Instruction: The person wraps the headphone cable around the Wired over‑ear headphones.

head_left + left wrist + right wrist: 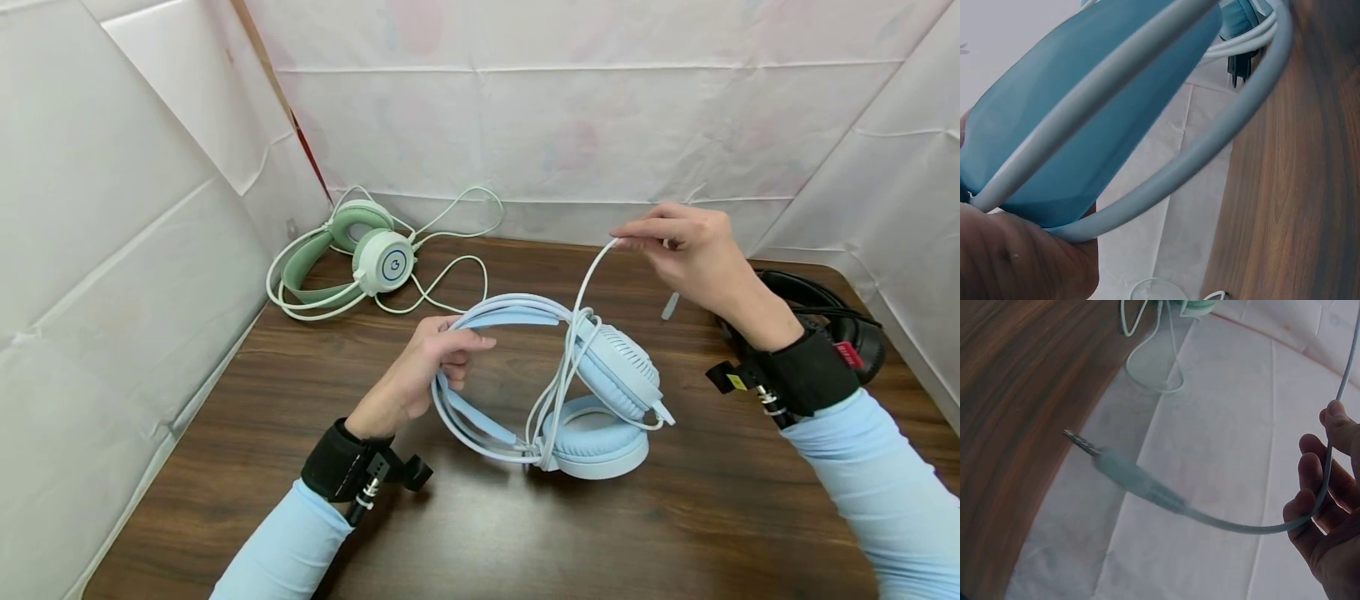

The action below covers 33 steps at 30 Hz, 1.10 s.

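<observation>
Light blue headphones (618, 367) are held over the table, their headband (1104, 106) gripped by my left hand (412, 371) at its curve. The white cable (591, 271) loops several times around the headphones beside the ear cups. Up and to the right, my right hand (693, 250) pinches this cable between thumb and fingers, drawing a length up from the loops. Beyond those fingers, the cable's free end hangs with its jack plug (1135, 478), whose metal tip shows in the right wrist view. In the left wrist view the headband hides most of my left fingers.
Green headphones (382, 260) with a loosely looped cable lie at the back left of the brown wooden table (480, 533). Black headphones (862, 342) sit at the right, partly behind my right wrist. White sheeting (540, 125) encloses the table's back and sides.
</observation>
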Tool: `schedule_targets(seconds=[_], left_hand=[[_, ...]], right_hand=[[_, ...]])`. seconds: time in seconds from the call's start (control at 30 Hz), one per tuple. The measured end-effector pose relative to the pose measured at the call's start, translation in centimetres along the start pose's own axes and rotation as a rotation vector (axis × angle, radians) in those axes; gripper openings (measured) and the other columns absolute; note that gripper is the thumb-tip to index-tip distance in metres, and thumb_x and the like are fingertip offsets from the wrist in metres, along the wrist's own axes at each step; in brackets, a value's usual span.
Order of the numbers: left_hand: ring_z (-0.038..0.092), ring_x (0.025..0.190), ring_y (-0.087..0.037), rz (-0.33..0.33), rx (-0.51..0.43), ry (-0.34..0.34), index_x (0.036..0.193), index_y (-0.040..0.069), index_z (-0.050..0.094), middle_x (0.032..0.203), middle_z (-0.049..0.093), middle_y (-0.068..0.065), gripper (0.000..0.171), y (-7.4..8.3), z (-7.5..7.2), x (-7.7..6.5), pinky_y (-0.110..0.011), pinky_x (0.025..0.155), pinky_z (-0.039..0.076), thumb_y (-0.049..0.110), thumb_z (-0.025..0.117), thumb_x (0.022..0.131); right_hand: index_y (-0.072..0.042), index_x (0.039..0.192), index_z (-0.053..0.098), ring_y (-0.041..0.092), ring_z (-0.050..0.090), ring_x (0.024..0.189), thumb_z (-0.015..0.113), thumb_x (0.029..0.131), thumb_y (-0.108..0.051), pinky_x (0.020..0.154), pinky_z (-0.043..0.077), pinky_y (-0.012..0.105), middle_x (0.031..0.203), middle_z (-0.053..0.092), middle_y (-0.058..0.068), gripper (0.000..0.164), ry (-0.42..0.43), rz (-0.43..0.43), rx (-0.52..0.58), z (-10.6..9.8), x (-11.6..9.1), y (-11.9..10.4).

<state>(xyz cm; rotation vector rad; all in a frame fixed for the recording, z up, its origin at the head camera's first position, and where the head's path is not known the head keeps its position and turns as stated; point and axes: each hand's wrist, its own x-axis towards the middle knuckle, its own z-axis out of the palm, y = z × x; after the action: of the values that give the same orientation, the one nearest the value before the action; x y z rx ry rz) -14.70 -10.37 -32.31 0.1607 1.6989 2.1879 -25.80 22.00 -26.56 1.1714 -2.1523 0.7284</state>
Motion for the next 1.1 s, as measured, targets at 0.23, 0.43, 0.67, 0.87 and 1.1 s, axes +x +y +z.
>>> schedule_targets(seconds=[0.23,0.43,0.67,0.87,1.1], left_hand=[[0.013,0.05,-0.007,0.004,-0.073,-0.068,0.063,0.018,0.035,0.062,0.011,0.005,0.037,0.1,-0.1,-0.1,-0.022,0.051,0.014,0.006,0.056,0.092],[0.015,0.048,-0.005,0.007,-0.102,-0.106,0.063,0.018,0.036,0.061,0.012,0.006,0.036,0.1,-0.1,-0.2,-0.021,0.05,0.013,0.006,0.053,0.093],[0.02,0.046,-0.001,0.002,-0.16,-0.134,0.063,0.018,0.037,0.06,0.013,0.007,0.035,0.1,-0.2,-0.3,-0.019,0.049,0.012,0.007,0.048,0.094],[0.016,0.047,-0.003,0.006,-0.284,-0.183,0.067,0.019,0.041,0.058,0.017,0.01,0.03,0.0,-0.7,-0.3,-0.02,0.049,0.009,0.008,0.048,0.094],[0.012,0.049,-0.006,0.038,-0.442,-0.287,0.07,0.019,0.04,0.06,0.014,0.007,0.03,0.0,-1.3,-0.2,-0.02,0.049,0.009,0.014,0.056,0.095]], right_hand=[[-0.006,0.104,0.081,-0.019,0.05,0.084,0.075,0.088,0.004,0.07,0.037,0.01,0.091,0.075,0.013,0.021,0.027,0.1,0.007,-0.1,-0.7,1.8],[-0.007,0.104,0.081,-0.022,0.05,0.083,0.076,0.088,0.002,0.07,0.039,0.006,0.095,0.077,0.013,0.019,0.028,0.172,-0.032,-0.1,-1.6,3.3],[-0.007,0.101,0.081,-0.023,0.049,0.078,0.077,0.087,0.001,0.068,0.039,0.003,0.092,0.077,0.012,0.017,0.013,0.221,-0.053,-0.1,-2.7,4.6],[-0.007,0.1,0.082,-0.022,0.048,0.074,0.078,0.086,0.001,0.065,0.037,0.004,0.086,0.076,0.012,0.016,0.009,0.255,-0.056,0.0,-3.6,5.2],[-0.006,0.102,0.081,-0.024,0.049,0.078,0.077,0.086,0.004,0.066,0.037,0.003,0.088,0.076,0.012,0.02,-0.029,0.241,-0.059,0.0,-5.0,5.7]])
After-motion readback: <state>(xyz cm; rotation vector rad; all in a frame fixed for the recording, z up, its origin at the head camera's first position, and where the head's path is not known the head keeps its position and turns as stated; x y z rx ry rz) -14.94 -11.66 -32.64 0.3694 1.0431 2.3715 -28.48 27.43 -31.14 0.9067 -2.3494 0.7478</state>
